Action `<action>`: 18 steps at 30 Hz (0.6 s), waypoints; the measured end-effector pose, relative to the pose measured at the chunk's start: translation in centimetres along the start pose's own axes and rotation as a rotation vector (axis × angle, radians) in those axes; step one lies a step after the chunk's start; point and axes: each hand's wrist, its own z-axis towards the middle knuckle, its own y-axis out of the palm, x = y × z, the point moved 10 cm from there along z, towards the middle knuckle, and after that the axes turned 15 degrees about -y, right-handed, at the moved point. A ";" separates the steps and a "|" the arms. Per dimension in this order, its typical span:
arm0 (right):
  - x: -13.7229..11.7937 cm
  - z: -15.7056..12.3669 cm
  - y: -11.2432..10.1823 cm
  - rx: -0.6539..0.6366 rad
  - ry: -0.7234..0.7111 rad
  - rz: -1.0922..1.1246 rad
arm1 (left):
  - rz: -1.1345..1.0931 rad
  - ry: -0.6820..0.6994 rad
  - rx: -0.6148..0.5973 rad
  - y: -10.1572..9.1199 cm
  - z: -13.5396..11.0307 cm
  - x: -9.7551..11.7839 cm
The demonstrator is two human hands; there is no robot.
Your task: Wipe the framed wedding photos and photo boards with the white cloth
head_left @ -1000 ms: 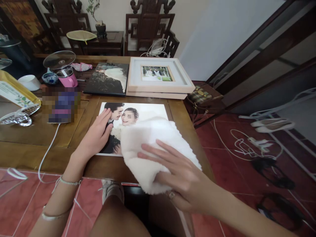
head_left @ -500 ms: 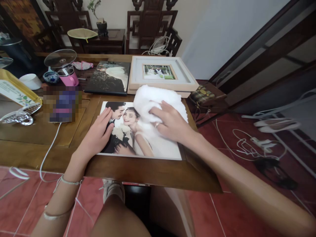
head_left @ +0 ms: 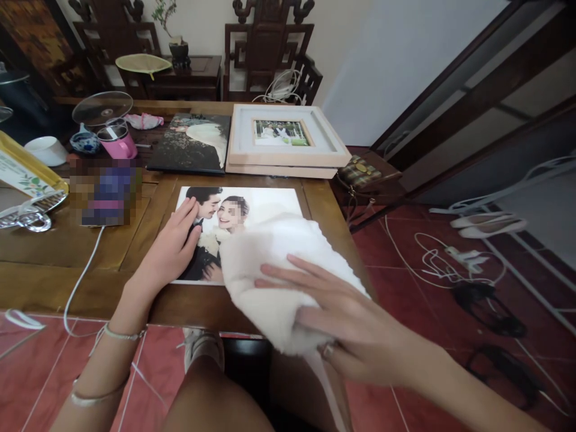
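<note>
A large wedding photo print (head_left: 252,204) lies flat near the front edge of a wooden table (head_left: 67,264). My left hand (head_left: 171,249) rests palm down on the print's left side, fingers spread, pinning it. My right hand (head_left: 342,318) presses a fluffy white cloth (head_left: 274,264) onto the print's near right part, fingers stretched over the cloth. The cloth covers the lower right of the picture and hangs past the table's front edge.
Behind the print lie a dark photo canvas (head_left: 191,144) and a stack of pale wooden frames (head_left: 283,141). A pink mug (head_left: 116,141), bowls and a white cable (head_left: 83,270) sit at left. Cables (head_left: 450,258) and shoes lie on the red tile floor at right.
My right hand pulled the cloth from the print's far right corner back toward me to its near right part. My left hand has stayed in place.
</note>
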 end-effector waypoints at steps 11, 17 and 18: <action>11.9 1.9 -1.6 0.229 0.217 -0.197 | 0.009 -0.003 -0.005 -0.1 -0.1 0.2; 4.5 1.5 0.3 0.157 0.131 -0.139 | 0.010 -0.005 0.000 -0.1 0.0 0.2; 3.0 1.4 0.4 0.151 0.100 -0.117 | 0.010 -0.006 0.002 -0.1 0.0 0.2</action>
